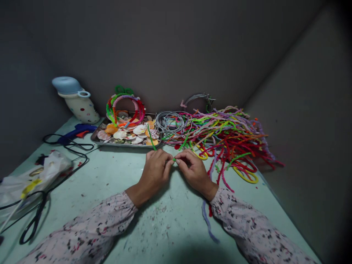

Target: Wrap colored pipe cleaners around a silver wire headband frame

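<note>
Both hands pinch a green pipe cleaner above a pale green table.

The left hand [155, 172] and right hand [194, 170] meet at lower centre, their fingertips [175, 161] closed on the green pipe cleaner [151, 141], which runs from between them toward the tray at upper left; the other fingers curl inward. Just ahead sit a metal tray [126, 145] of scallop shells [129, 132], pipe-cleaner rings [125, 106] standing behind the shells, and a coil of grey wire [170, 123]. A heap of multicoloured pipe cleaners [222, 139] spreads to the right, just beyond the right hand. At left lie a blue hot glue gun [77, 134], black-handled scissors [34, 220] and a plastic bag [35, 179] on the paint-flecked table [176, 227].
</note>
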Available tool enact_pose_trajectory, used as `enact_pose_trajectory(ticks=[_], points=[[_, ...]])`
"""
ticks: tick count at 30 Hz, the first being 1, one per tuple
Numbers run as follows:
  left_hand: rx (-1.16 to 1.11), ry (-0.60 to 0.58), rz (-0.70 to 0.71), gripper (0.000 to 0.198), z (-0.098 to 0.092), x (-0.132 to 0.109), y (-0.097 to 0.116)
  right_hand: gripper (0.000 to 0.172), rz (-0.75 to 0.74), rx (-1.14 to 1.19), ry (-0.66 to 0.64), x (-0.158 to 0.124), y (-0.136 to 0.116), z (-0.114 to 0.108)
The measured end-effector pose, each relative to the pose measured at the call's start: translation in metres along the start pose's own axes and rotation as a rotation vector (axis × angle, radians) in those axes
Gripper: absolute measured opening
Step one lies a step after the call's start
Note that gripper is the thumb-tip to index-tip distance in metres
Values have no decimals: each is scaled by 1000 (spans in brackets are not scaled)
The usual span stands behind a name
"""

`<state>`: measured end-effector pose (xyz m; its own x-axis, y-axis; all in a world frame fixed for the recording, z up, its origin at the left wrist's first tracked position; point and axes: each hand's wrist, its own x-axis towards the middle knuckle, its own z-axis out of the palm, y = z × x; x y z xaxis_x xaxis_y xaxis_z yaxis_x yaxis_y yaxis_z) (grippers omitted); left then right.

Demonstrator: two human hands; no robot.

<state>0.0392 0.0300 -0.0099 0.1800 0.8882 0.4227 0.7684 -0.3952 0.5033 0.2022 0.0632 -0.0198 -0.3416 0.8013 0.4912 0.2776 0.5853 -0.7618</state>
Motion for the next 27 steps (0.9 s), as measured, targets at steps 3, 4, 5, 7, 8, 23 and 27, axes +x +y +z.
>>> enact_pose_trajectory(ticks=[3,4,5,7,8,23,27], points=[[-2,-1,-4,13,-1,1,0,9,0,-1,-1,0,0,0],[-4,-3,-4,13,-1,1,0,8,0,-1,-5,0,0,0],[-5,-3,-2,13,-1,1,0,8,0,1,-10,-1,-1,0],[-6,-4,0,14,0,1,0,8,2,3,-15,-1,-1,0],[-6,-6,0,14,0,1,-1,8,3,3,-17,-1,-1,0],[12,-15,-34,16,1,-1,1,8,2,-11,-19,-1,1,0],[16,-24,-31,17,1,-1,2,9,1,-7,-24,-1,1,0]])
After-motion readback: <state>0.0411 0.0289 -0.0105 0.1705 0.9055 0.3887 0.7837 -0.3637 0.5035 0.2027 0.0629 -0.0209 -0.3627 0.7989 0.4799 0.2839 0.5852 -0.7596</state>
